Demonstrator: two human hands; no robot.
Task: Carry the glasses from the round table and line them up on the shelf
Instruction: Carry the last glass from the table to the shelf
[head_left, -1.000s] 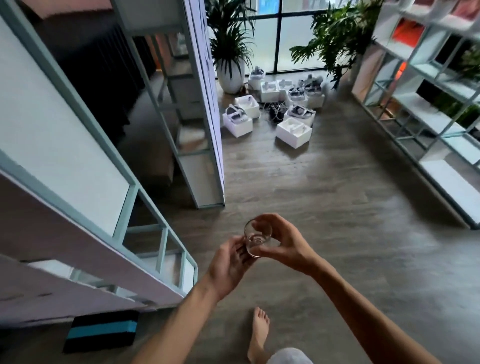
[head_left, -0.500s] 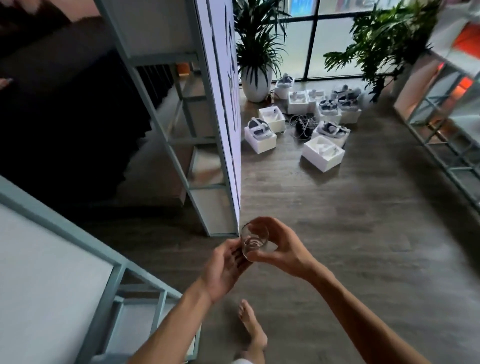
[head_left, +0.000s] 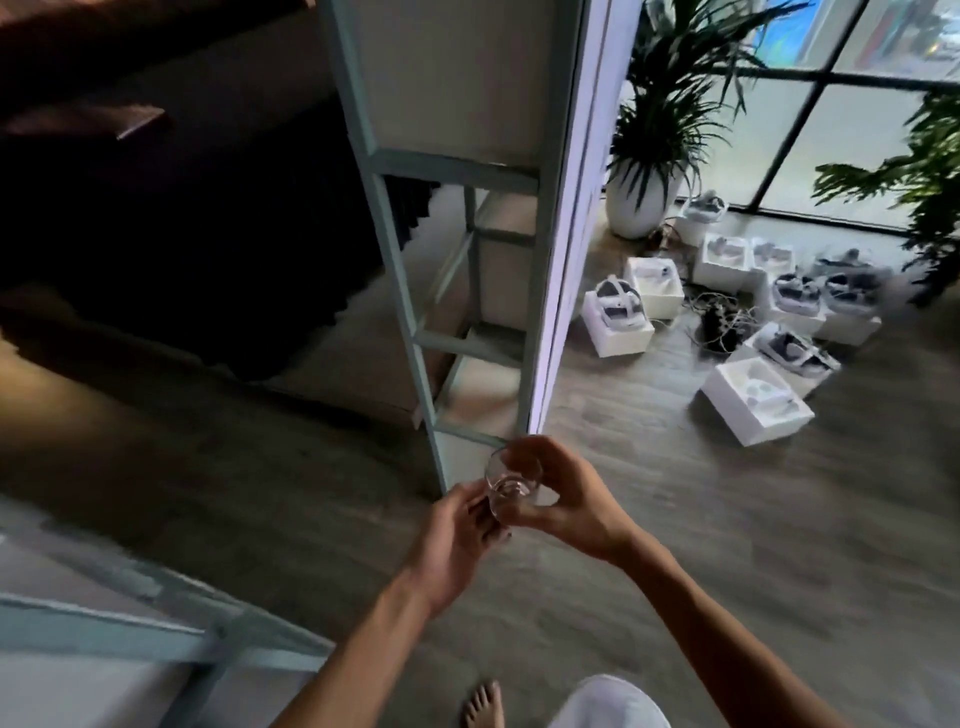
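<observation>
A small clear glass (head_left: 511, 483) is held in front of me at mid-height above the wooden floor. My right hand (head_left: 569, 496) wraps around it from the right and above. My left hand (head_left: 457, 535) touches its lower left side with the fingertips. A pale green metal shelf unit (head_left: 410, 317) with white boards stands straight ahead, its bottom corner just beyond the glass. Another shelf frame (head_left: 156, 618) crosses the lower left, blurred. The round table is not in view.
Several open white boxes (head_left: 756, 400) with headsets and a tangle of cables (head_left: 722, 322) lie on the floor at the right. A potted plant (head_left: 641, 192) stands by the window. A dark stairwell area fills the upper left. My bare foot (head_left: 483, 704) shows at the bottom.
The view has swung left and forward: the upright shelf unit came closer and centred, the right-hand shelving left the frame. Both hands keep the glass in the same hold.
</observation>
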